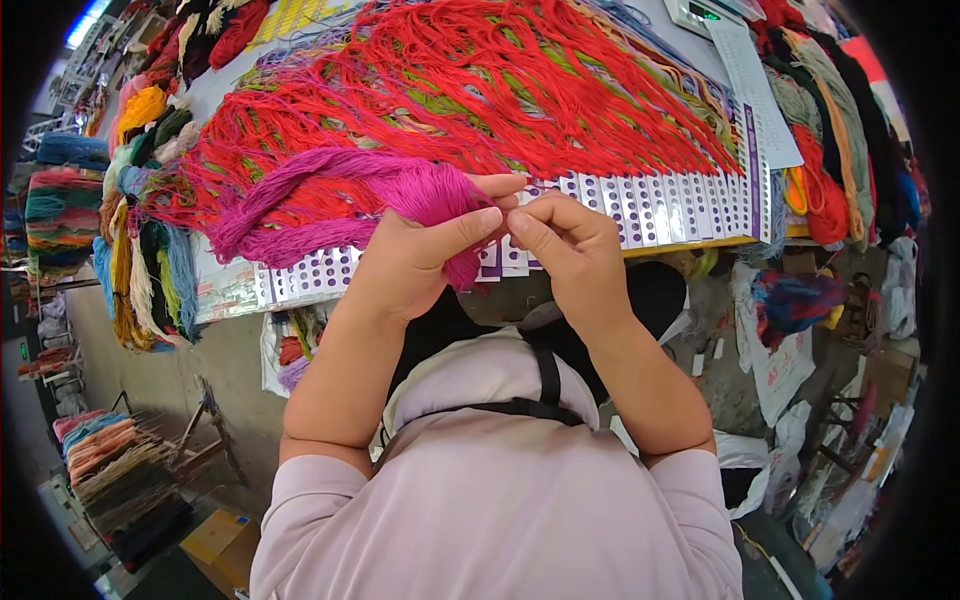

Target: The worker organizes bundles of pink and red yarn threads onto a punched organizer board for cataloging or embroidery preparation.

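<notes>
A magenta skein of yarn (290, 205) lies looped across the table's front edge, its bunched end (432, 192) gripped in my left hand (425, 245). My left thumb presses over the yarn and the index finger points right. Close beside those fingertips, my right hand (570, 250) is closed in a pinch; whatever sits in it is too small to make out. Beneath both hands runs a row of white cards with punched holes (655, 210). Long red threads (480, 90) hang from the cards and spread over the table, mixed with green and purple ones.
Coloured yarn hanks (150, 250) hang off the table's left end, and more hanks (825, 140) hang at the right. A device with a small display (700, 14) stands at the back right. Plastic bags (780, 360) and a cardboard box (220, 545) are on the floor.
</notes>
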`<state>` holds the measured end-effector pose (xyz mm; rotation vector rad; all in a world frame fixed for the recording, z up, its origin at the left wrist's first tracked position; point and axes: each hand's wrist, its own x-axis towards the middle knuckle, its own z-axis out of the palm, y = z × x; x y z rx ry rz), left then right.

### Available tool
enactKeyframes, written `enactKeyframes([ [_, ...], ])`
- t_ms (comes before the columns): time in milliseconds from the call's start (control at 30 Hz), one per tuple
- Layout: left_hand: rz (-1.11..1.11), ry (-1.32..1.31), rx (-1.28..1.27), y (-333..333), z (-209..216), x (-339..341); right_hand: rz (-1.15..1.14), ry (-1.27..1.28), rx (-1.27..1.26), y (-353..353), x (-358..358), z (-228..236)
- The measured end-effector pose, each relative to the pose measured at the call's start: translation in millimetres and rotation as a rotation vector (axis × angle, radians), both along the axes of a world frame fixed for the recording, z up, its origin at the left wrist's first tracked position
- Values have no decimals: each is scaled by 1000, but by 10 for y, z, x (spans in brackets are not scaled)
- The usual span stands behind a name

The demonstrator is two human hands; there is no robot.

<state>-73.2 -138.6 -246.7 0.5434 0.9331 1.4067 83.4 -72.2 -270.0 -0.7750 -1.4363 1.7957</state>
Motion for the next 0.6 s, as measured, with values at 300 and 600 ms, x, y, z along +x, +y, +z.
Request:
enactKeyframes([
  [300,36,190,-16,44,3,104,-84,-103,117,-67,133,78],
  [600,-311,-417,280,20,-12,-206,-375,580,-305,495,734,271],
])
